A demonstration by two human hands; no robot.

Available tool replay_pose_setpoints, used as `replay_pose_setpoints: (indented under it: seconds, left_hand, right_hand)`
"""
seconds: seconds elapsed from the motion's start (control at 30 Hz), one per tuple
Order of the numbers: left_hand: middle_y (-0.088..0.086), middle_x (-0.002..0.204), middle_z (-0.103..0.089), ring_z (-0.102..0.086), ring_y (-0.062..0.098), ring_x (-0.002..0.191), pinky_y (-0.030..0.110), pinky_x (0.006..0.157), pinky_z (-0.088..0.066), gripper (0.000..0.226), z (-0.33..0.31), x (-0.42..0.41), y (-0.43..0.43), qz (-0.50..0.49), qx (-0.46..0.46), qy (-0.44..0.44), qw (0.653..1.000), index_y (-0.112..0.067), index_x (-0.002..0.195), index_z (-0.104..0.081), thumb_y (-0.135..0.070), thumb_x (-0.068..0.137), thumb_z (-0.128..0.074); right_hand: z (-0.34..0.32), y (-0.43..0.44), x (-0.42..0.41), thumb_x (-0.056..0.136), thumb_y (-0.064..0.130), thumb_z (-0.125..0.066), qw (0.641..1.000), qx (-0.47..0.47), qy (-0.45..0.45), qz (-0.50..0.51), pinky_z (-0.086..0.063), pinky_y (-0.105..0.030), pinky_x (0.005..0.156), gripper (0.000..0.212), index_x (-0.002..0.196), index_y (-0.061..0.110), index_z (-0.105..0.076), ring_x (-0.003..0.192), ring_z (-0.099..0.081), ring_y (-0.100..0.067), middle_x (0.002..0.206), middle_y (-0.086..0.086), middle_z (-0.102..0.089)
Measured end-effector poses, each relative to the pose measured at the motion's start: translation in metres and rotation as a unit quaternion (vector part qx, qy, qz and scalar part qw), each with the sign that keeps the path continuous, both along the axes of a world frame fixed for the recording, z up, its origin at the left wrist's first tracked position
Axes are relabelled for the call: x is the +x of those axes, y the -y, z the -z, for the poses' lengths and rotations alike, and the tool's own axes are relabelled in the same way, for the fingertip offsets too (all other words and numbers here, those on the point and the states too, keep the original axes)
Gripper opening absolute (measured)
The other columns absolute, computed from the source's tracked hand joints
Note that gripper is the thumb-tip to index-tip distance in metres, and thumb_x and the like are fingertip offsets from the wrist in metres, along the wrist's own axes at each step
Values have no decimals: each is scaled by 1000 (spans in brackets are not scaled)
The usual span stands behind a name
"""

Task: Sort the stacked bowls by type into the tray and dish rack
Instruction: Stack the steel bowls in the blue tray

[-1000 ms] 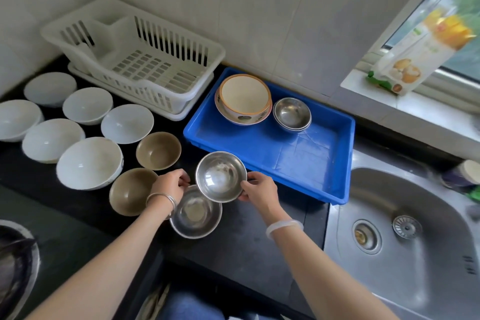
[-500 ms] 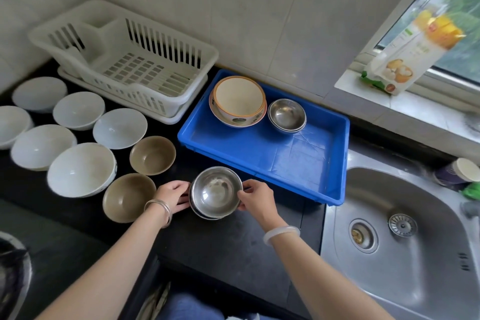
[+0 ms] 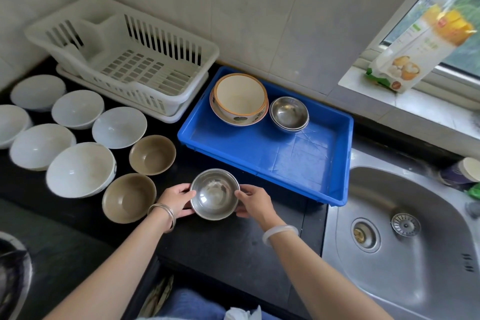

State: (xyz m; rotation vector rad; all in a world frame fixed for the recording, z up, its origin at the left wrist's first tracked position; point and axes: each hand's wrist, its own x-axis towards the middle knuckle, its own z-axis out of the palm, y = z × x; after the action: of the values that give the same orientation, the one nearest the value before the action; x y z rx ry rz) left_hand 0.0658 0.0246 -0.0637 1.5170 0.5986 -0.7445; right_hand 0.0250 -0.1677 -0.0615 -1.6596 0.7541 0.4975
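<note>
Lower centre of the frame: your left hand (image 3: 176,200) and right hand (image 3: 255,202) grasped the steel bowl (image 3: 214,193) at opposite rims, fingers curled round its sides, just below the blue tray (image 3: 259,156).

The left hand (image 3: 176,199) and right hand (image 3: 255,201) grip the steel bowl (image 3: 215,193) and cover its sides, so whether another bowl is nested under it cannot be told. In the tray (image 3: 259,153), the cream bowl (image 3: 240,95) hides most of the patterned bowl (image 3: 240,119) beneath it, and the count in the steel stack (image 3: 289,114) is unclear. The left edge cuts one white bowl (image 3: 10,125). A dark pan (image 3: 13,280) is cut off at the lower left corner, and a cup (image 3: 467,170) and the sink (image 3: 428,254) at the right. The print on the packet (image 3: 415,57) is too small to read.
</note>
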Motion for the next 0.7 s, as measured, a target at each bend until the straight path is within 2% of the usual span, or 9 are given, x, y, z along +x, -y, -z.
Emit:
replay_pose_setpoints:
  seconds: [0.1, 0.2, 0.3, 0.4, 0.53, 0.7]
  left_hand:
    - [18, 123, -57, -58, 24, 100, 35, 75, -51, 38, -9, 3, 3, 10, 11, 7, 1000, -6, 127, -50, -5, 90, -54]
    - [15, 120, -58, -60, 23, 98, 32, 69, -52, 36, -23, 13, 6, 19, 13, 37, 999, -7, 125, -52, -6, 89, -56]
    - [7, 103, -61, -61, 13, 84, 29, 63, -52, 32, -44, 31, 13, 23, -5, 69, 997, -9, 121, -54, -7, 89, -57]
    - [1, 92, -63, -62, 10, 80, 24, 56, -52, 25, -63, 50, 30, 36, -25, 86, 995, -14, 114, -56, -9, 89, -56]
    - [7, 102, -61, -61, 14, 82, 27, 60, -52, 25, -79, 75, 68, 53, -47, 86, 994, -10, 115, -56, -8, 90, -55]
    - [1, 93, -60, -62, 14, 78, 29, 65, -54, 21, -86, 104, 125, 80, -64, 107, 989, -9, 110, -57, -7, 90, -55]
  right_hand:
    - [-3, 1, 0, 94, 17, -56, 999, 29, 13, 16, -59, -21, 61, 25, 117, 17, -65, 83, -70, -15, 95, -2, -71]
    - [-13, 8, 6, 93, 18, -56, 998, 28, 46, 14, -56, -18, 58, 23, 112, 21, -68, 73, -71, -9, 85, 5, -73]
    - [-28, 20, 17, 93, 20, -54, 995, 45, 83, 15, -53, -16, 56, 23, 110, 24, -69, 62, -69, -6, 80, 6, -71]
    - [-44, 38, 33, 94, 23, -54, 992, 51, 107, 33, -51, -15, 54, 21, 109, 29, -67, 56, -66, -6, 78, 10, -69]
    - [-59, 68, 51, 95, 22, -52, 989, 29, 132, 65, -50, -14, 52, 22, 110, 28, -66, 50, -63, -4, 78, 10, -67]
    - [-66, 116, 72, 95, 24, -53, 980, 4, 149, 133, -50, -15, 53, 16, 102, 32, -65, 47, -55, -5, 79, 10, -65]
